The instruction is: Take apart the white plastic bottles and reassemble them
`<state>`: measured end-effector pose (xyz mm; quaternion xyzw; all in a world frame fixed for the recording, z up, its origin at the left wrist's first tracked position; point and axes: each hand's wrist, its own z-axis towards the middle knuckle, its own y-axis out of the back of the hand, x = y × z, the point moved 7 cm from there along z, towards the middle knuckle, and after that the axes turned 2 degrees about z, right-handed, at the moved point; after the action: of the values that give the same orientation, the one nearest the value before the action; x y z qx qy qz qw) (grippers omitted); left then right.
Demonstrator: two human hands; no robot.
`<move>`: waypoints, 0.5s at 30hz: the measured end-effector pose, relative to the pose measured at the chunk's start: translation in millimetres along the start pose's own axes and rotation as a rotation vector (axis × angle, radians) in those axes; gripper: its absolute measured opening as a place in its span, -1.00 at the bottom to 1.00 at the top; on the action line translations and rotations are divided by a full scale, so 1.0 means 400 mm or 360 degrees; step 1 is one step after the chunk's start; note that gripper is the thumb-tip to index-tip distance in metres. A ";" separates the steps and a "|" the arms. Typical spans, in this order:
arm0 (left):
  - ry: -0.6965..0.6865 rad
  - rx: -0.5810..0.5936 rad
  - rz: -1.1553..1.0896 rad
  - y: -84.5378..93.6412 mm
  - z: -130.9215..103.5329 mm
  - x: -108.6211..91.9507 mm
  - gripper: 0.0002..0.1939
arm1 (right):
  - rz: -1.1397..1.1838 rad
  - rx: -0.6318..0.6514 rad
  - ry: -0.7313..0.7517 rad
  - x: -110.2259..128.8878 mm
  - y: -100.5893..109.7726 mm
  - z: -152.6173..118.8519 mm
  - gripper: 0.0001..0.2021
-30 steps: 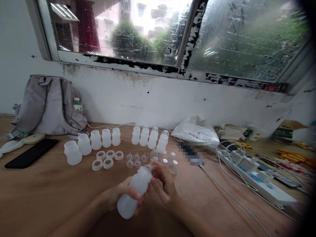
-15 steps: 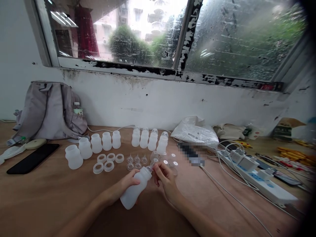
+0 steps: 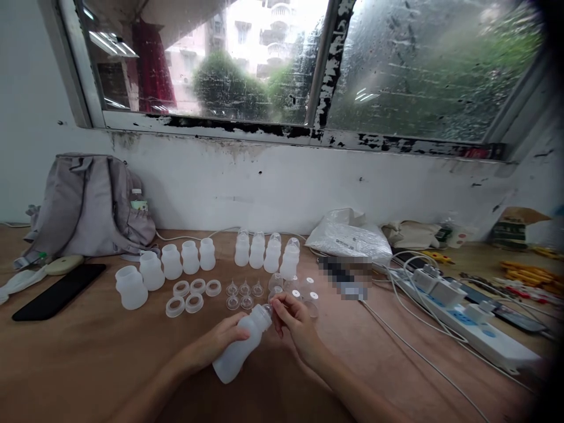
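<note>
My left hand is wrapped round a frosted white baby bottle, tilted with its top towards the right. At that top, the fingers of my right hand pinch a clear bottle nipple, partly hidden by the fingertips. Beyond my hands lie several loose clear nipples in two rows. Left of them are several white screw rings. Clear domed caps and small white discs sit just behind my right hand.
Several open bottles stand at the left; several capped bottles stand at the back. A black phone and grey backpack are far left. A plastic bag, cables and a power strip occupy the right.
The bottle and my left hand have shifted slightly down in the picture, along with most of the scene. My right hand still pinches the nipple at the bottle's top.
</note>
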<state>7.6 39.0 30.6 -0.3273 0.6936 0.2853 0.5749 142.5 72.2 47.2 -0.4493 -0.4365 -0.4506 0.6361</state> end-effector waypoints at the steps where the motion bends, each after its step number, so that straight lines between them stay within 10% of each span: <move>1: -0.0034 -0.0017 0.0010 0.002 0.000 -0.006 -0.70 | 0.0010 -0.0030 0.0018 0.003 0.006 0.001 -0.73; 15: -0.0833 -0.0916 0.0921 0.078 -0.036 -0.077 -0.44 | -0.0493 -0.0054 0.0223 0.000 0.014 -0.006 -0.81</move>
<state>-21.7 51.1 64.2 -0.1837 0.4811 0.6866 0.5132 148.4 70.8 45.6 -0.3550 -0.4474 -0.5807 0.5802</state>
